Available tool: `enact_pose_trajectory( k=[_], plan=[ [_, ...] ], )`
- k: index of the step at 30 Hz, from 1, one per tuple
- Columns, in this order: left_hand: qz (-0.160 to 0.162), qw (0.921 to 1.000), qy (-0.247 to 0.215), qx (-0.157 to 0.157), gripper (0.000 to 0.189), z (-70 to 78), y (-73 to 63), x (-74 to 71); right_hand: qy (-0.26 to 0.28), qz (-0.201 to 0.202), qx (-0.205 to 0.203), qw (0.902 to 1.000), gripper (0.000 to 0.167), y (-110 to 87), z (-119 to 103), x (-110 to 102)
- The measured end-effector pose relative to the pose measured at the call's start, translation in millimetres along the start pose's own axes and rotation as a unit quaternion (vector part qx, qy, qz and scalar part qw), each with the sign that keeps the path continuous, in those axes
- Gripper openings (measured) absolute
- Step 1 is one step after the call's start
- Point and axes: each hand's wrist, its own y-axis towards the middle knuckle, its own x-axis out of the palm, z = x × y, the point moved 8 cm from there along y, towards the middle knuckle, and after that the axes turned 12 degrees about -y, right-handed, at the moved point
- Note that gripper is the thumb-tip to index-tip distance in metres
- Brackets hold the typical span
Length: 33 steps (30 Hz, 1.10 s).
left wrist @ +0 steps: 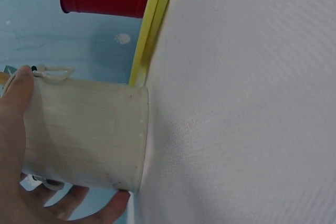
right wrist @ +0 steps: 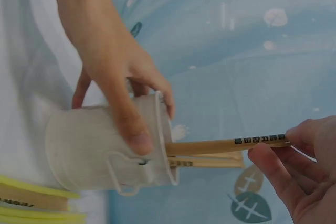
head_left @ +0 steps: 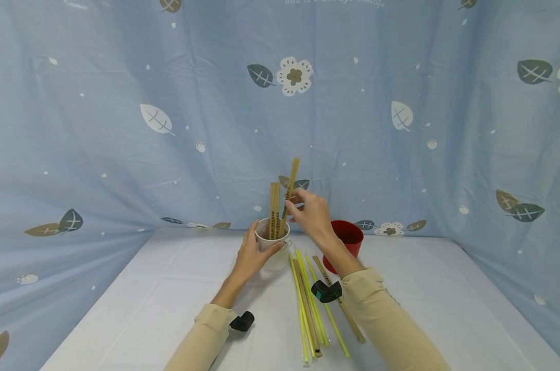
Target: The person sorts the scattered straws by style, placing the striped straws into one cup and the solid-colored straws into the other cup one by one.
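Note:
A small white metal pail [left wrist: 86, 132] with side handles stands on the table, and my left hand [head_left: 252, 255] grips it near the rim, thumb on one side and fingers on the other. Brown paper-wrapped chopsticks [head_left: 273, 206] with black print stand upright in the pail. Over its right side my right hand [head_left: 309, 211] pinches another paper-wrapped chopstick packet [right wrist: 210, 146] between thumb and fingers. That packet is tilted, its lower end inside the pail's mouth and its upper end rising above my fingers.
Several yellow-green sticks [head_left: 333, 324] and brown packets [head_left: 354, 327] lie loosely side by side in front of the pails. A red pail [head_left: 355, 242] stands to the right, partly behind my right forearm. A blue patterned curtain [head_left: 354, 170] hangs at the table's back edge.

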Motion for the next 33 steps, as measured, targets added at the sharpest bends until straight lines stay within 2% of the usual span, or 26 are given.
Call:
enact_pose_trajectory(
  k=[5, 16, 33],
  plan=[
    [-0.003, 1.0, -0.002, -0.006, 0.101, -0.3, -0.4, 0.8, 0.011, -0.02, 0.022, 0.9995, 0.017, -5.6, 8, 13],
    [-0.007, 0.9999, -0.001, -0.01, 0.101, -0.1, -1.6, 2.3, -0.009, -0.042, 0.038, 0.9984, 0.019, -15.1, 22, 36],
    [-0.006, 1.0, 0.007, 0.0, 0.1, 2.4, -3.2, 1.4, -0.028, -0.05, 0.055, 0.9969, 0.023, -19.4, 33, 46]
  ],
)
